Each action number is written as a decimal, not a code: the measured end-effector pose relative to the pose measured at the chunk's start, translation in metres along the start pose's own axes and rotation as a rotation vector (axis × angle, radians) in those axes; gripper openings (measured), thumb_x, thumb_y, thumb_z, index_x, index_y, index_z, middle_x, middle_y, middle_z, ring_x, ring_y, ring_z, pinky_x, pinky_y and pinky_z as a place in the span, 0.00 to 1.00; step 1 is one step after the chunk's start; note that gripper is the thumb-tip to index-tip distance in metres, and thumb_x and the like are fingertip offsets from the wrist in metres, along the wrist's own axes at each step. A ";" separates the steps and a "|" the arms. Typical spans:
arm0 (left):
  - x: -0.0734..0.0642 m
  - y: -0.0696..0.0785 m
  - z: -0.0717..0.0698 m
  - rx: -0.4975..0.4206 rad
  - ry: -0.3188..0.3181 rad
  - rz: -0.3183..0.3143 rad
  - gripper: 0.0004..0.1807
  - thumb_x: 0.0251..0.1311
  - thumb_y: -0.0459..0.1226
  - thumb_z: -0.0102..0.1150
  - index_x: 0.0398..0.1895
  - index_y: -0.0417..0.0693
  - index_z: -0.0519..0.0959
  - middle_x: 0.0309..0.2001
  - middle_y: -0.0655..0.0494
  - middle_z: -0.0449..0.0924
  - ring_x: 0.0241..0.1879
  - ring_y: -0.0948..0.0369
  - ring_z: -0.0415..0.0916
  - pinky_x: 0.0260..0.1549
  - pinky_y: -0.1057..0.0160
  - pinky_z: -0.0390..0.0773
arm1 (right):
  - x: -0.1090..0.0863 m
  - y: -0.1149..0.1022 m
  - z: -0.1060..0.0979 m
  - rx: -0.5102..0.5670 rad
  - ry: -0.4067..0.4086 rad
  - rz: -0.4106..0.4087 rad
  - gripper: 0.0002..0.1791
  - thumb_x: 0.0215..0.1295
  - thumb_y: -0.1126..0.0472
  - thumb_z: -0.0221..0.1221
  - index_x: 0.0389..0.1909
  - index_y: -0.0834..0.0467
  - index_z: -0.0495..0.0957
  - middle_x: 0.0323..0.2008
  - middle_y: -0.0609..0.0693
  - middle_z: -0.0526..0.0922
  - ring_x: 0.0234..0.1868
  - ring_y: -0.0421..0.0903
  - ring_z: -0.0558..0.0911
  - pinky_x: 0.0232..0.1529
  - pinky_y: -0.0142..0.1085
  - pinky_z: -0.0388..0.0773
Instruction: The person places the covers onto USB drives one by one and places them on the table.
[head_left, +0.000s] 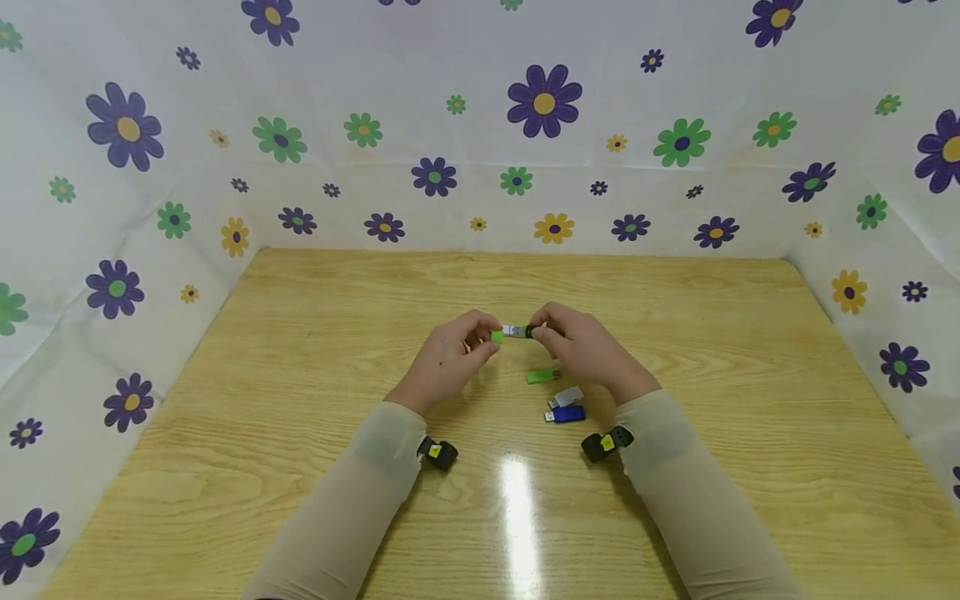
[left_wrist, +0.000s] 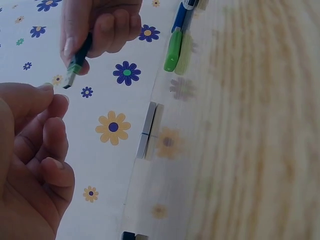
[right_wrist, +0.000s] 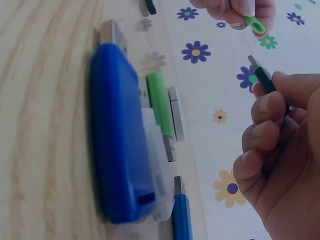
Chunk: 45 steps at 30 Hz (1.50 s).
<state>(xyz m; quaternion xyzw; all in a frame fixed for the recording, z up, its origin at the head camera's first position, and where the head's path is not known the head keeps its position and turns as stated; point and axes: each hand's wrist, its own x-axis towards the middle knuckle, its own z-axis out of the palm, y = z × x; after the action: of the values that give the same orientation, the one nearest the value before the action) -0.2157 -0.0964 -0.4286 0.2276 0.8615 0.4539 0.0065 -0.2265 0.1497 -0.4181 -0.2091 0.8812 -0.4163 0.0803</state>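
The dark USB stick (right_wrist: 265,80), pinched in the right hand (head_left: 585,346) above the table (head_left: 337,333), points lengthwise toward nine o'clock, where the left hand (head_left: 446,357) pinches a green cap (head_left: 497,337) apart from the stick's tip (right_wrist: 252,59).

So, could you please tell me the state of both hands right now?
Left hand: pinching a small green cap.
Right hand: holding a dark USB stick.

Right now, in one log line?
left hand: pinches green cap | right hand: pinches dark USB stick, metal plug bare | cap and stick apart | on table: green stick, white stick, blue stick
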 end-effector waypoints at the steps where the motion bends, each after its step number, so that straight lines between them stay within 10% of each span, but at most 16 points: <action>1: 0.000 0.000 0.000 -0.001 0.001 -0.003 0.11 0.72 0.41 0.60 0.54 0.56 0.78 0.36 0.61 0.79 0.33 0.59 0.74 0.30 0.57 0.76 | 0.000 0.000 0.000 0.009 -0.005 -0.008 0.09 0.81 0.53 0.49 0.50 0.50 0.76 0.27 0.51 0.75 0.25 0.50 0.71 0.28 0.42 0.70; 45: -0.001 0.004 0.006 0.018 -0.031 0.028 0.11 0.72 0.41 0.60 0.55 0.55 0.79 0.36 0.63 0.80 0.33 0.61 0.75 0.32 0.58 0.77 | 0.000 -0.004 0.002 0.160 -0.129 -0.081 0.12 0.81 0.53 0.49 0.49 0.55 0.76 0.22 0.52 0.73 0.19 0.47 0.66 0.24 0.38 0.66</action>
<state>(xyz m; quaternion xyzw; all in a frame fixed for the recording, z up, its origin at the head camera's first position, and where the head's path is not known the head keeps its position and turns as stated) -0.2124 -0.0898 -0.4295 0.2467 0.8620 0.4426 0.0114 -0.2245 0.1465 -0.4165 -0.2638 0.8290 -0.4739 0.1364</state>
